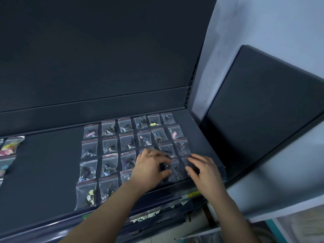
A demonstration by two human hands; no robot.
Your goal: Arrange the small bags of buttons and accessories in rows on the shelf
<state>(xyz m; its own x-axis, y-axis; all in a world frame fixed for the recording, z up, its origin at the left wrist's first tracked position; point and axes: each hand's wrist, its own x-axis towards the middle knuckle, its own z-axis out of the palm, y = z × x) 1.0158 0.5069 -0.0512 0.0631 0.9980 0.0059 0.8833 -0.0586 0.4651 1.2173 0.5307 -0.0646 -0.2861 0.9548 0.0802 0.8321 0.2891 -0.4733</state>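
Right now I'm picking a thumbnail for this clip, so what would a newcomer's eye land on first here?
First, the grid of small clear bags laid in neat rows on the right half of the dark shelf. Next, the left hand and right hand, side by side on bags at the grid's front right corner, their grip blurred. A few brightly coloured bags sit apart at the far left.

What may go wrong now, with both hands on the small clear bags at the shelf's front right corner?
The left hand and right hand cover the front rows of small clear red-sealed plastic bags; a careless sweep may push aligned neighbours crooked. These bags lie close to the front edge of the dark metal shelf, so one may slide off.
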